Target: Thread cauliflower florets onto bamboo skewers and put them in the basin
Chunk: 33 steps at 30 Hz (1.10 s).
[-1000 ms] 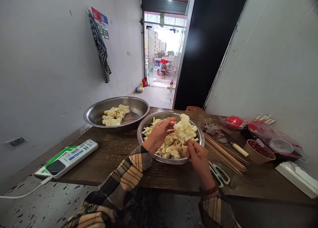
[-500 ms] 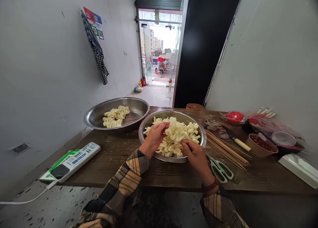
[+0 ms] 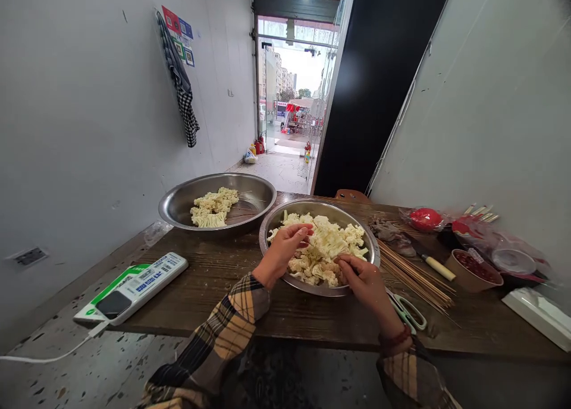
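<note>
Over a steel bowl [image 3: 373, 248] of cut cauliflower, both my hands work close together. Between them is a pale cauliflower floret [image 3: 329, 240]. My right hand [image 3: 364, 280] pinches its lower right edge between thumb and fingers; whether a thin stick is also in that pinch, I cannot tell. My left hand [image 3: 282, 251] is at the floret's left, its fingers curved and apart, with nothing visibly gripped. More cauliflower pieces [image 3: 314, 271] fill the bowl below. In a wider steel basin [image 3: 172, 210] at the left lie skewered cauliflower pieces [image 3: 214, 205].
Right of the bowl lie scissors [image 3: 409, 312], bamboo skewers [image 3: 417, 278] and a knife with a wooden handle [image 3: 439, 267]. A tub of red food [image 3: 475, 272] and a white box [image 3: 537, 314] are farther right. A white payment device [image 3: 149, 284] with a cable sits at left.
My left hand has come away from the floret and its fingers have loosened. My right hand still pinches the floret's edge. The view has shifted slightly, moving the scene rightward.
</note>
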Available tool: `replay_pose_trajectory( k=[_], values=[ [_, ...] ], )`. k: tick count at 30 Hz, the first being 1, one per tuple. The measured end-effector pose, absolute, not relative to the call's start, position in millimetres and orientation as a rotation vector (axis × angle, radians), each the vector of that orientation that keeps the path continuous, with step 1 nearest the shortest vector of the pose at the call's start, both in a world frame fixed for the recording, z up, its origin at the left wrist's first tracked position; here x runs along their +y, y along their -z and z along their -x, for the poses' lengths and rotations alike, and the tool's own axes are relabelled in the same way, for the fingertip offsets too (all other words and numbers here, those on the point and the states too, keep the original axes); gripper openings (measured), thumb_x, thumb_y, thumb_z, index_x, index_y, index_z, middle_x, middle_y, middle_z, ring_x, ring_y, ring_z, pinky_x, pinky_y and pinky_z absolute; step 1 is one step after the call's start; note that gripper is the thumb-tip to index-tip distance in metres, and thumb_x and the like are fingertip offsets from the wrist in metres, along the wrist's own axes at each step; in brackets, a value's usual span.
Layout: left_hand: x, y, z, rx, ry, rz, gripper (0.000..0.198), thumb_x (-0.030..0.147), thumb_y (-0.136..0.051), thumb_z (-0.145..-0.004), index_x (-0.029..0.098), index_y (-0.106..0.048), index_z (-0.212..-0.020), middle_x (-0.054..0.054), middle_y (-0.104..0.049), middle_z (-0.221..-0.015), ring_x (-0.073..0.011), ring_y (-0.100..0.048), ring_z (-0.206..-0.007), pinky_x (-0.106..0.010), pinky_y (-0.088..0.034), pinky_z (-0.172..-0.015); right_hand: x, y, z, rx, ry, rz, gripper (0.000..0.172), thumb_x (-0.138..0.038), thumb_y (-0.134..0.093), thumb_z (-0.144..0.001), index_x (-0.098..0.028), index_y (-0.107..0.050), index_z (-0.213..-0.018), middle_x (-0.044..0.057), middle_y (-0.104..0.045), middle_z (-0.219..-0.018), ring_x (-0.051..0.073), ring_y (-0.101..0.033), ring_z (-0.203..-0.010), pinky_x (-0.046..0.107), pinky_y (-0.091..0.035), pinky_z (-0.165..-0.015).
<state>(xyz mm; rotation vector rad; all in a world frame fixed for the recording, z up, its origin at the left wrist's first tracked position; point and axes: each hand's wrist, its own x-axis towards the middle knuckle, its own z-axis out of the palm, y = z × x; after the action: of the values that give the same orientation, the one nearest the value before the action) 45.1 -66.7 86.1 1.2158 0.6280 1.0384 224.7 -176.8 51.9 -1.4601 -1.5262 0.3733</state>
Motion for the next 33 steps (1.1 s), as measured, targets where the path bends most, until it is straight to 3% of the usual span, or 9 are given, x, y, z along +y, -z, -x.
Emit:
replay_pose_trajectory(
  k=[5, 10, 14, 18, 24, 33],
  values=[
    [-55, -83, 0, 0.757, -1.38, -1.166, 0.035, 0.04, -0.068, -0.071, 0.013, -0.067, -0.093, -0.005, -0.066, -0.082, -0.0122, -0.058, -0.066, -0.027, -0.047, -0.067, -177, -64, -223, -1.469, -0.456, 1.45, 0.04, -0.047, -0.047, -0.09, -0.014, -0.07, -0.096, -0.003, -0.053, -0.05, 0.012, -0.047, -0.043, 0.025, -0.039, -0.045],
    [-38, -46, 57, 0.944, -1.572, -1.058, 0.026, 0.034, -0.06, -0.075, 0.013, -0.064, -0.091, -0.001, -0.06, -0.073, -0.0098, -0.054, -0.058, -0.023, -0.043, -0.057, -171, -87, -227, -1.67, -0.175, 1.602, 0.037, -0.047, -0.05, -0.087, -0.018, -0.073, -0.094, 0.003, -0.067, -0.064, 0.017, -0.061, -0.055, 0.027, -0.048, -0.054],
    [-27, -17, 84, 1.081, -1.257, -1.321, 0.018, 0.024, -0.051, -0.075, 0.013, -0.064, -0.083, -0.001, -0.059, -0.065, -0.0113, -0.052, -0.054, -0.023, -0.039, -0.053, -140, -111, -220, -1.841, 0.006, 1.623, 0.034, -0.046, -0.052, -0.086, -0.021, -0.073, -0.094, 0.008, -0.074, -0.093, 0.024, -0.068, -0.074, 0.033, -0.052, -0.064],
    [-21, -5, 91, 0.989, -0.838, -1.956, 0.021, 0.014, -0.047, -0.073, 0.014, -0.068, -0.079, -0.005, -0.067, -0.076, -0.0155, -0.058, -0.069, -0.026, -0.043, -0.067, -93, -136, -187, -2.056, 0.129, 1.512, 0.031, -0.043, -0.048, -0.089, -0.024, -0.073, -0.094, 0.006, -0.073, -0.099, 0.025, -0.067, -0.089, 0.034, -0.051, -0.073],
    [-19, 2, 91, 0.979, -0.528, -2.339, 0.024, 0.017, -0.047, -0.079, 0.015, -0.067, -0.092, -0.009, -0.069, -0.093, -0.019, -0.061, -0.084, -0.027, -0.044, -0.073, -17, -143, -122, -2.278, 0.127, 1.388, 0.025, -0.036, -0.052, -0.089, -0.025, -0.075, -0.089, 0.004, -0.074, -0.088, 0.022, -0.067, -0.078, 0.031, -0.048, -0.068],
    [-22, 0, 85, 0.994, -0.299, -2.523, 0.023, 0.031, -0.049, -0.083, 0.017, -0.066, -0.091, -0.011, -0.066, -0.097, -0.0234, -0.064, -0.082, -0.031, -0.047, -0.064, 60, -121, -57, -2.47, -0.109, 1.264, 0.02, -0.029, -0.057, -0.085, -0.028, -0.076, -0.08, 0.0, -0.074, -0.077, 0.017, -0.065, -0.068, 0.026, -0.043, -0.06]
  ],
)
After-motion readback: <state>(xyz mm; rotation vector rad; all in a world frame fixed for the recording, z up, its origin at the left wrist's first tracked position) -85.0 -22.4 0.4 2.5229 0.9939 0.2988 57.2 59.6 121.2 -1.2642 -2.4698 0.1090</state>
